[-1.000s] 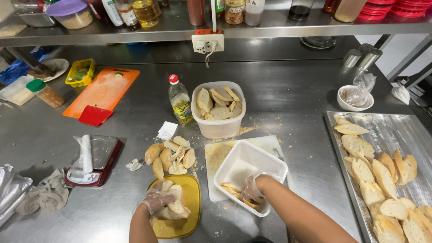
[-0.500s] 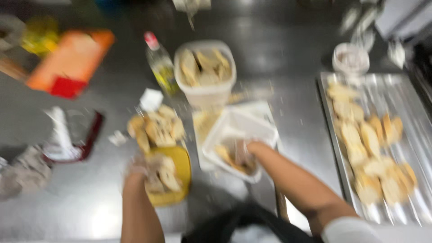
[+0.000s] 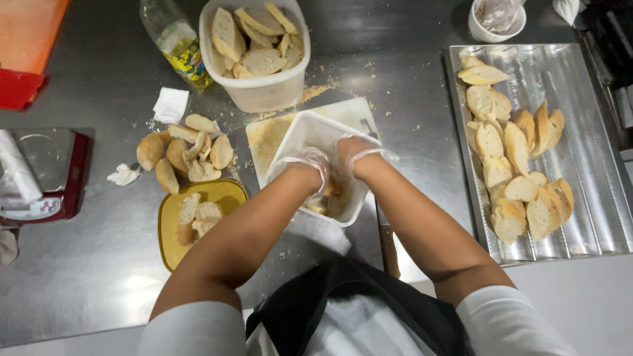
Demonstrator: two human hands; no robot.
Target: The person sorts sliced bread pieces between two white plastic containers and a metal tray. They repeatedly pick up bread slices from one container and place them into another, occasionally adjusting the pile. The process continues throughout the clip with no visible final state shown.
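Steel counter (image 3: 99,264), both gloved hands' grip unclear inside white tub (image 3: 300,135), bread slices (image 3: 333,201).

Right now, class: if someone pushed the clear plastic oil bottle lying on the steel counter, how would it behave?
The clear plastic oil bottle seems to lie on its side, so it would probably roll. It looks partly full, so fairly light. An oily surface might make it slippery.

Both gloved hands, the left hand (image 3: 308,166) and right hand (image 3: 354,155), cover most of what lies in the white tub (image 3: 310,135), so each grip stays unclear. The orange board (image 3: 30,33) and bottle (image 3: 177,41) are cut off by the edges.
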